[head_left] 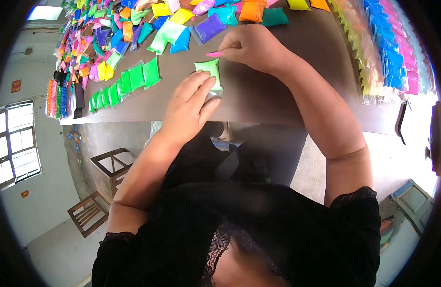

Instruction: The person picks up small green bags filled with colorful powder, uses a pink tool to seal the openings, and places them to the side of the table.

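A pale green packet lies on the brown table near its front edge. My left hand rests on this packet's left and lower part, fingers spread, pressing it from above. Just above and right of the packet, my right hand is closed in a pinch on a small pointed pink piece, whose tip sticks out to the left over the packet's top edge. To the left, a row of bright green packets lies slanting across the table.
A large pile of mixed coloured packets covers the back left. Purple, orange and teal packets lie behind my hands. Strips of yellow, blue and pink packets hang over the right side. Wooden stools stand below left.
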`<act>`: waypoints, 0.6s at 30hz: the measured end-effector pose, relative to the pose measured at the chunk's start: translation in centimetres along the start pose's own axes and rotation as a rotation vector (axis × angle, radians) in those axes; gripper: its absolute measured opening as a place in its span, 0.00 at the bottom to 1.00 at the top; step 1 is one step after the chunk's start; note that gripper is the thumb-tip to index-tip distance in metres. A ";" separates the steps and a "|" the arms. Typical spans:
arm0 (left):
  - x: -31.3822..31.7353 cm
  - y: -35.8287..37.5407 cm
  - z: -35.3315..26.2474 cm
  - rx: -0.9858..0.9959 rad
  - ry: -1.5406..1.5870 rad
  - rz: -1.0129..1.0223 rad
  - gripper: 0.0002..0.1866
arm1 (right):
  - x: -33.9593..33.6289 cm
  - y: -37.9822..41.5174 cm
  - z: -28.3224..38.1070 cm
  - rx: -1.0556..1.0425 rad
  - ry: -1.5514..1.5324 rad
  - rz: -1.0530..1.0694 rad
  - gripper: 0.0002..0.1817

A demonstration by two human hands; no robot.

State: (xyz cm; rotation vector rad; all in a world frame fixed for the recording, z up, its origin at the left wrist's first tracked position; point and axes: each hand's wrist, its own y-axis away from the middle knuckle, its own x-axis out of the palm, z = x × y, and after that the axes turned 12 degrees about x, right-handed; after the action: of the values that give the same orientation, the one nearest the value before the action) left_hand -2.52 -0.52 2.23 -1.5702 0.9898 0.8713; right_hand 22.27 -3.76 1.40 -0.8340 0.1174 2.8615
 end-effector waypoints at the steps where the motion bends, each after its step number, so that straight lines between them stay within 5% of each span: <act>1: 0.4 -0.1 -0.2 -0.005 -0.016 -0.024 0.23 | 0.1 0.2 0.2 -0.063 -0.034 0.072 0.08; 3: 0.8 -0.2 -0.1 -0.015 -0.032 -0.048 0.22 | 0.6 0.5 0.4 -0.126 -0.068 0.149 0.08; 5: 0.7 -0.2 0.0 -0.013 -0.004 -0.058 0.21 | 1.8 0.6 0.2 -0.169 0.249 -0.020 0.08; 9: 0.9 -0.3 0.2 -0.001 -0.004 -0.081 0.20 | 1.4 0.2 -0.3 -0.107 0.354 -0.166 0.07; 12: 1.2 -0.3 0.3 0.003 -0.009 -0.100 0.21 | 1.7 0.3 -0.3 -0.272 0.103 -0.143 0.06; 18: 1.0 -0.2 0.3 -0.011 0.005 -0.098 0.21 | 2.2 0.1 -1.2 -0.290 0.253 -0.254 0.04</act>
State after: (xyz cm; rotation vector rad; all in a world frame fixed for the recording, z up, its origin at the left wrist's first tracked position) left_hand -1.90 -0.39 1.34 -1.6168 0.9051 0.8070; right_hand 21.05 -3.74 -0.82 -1.1687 -0.3571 2.5586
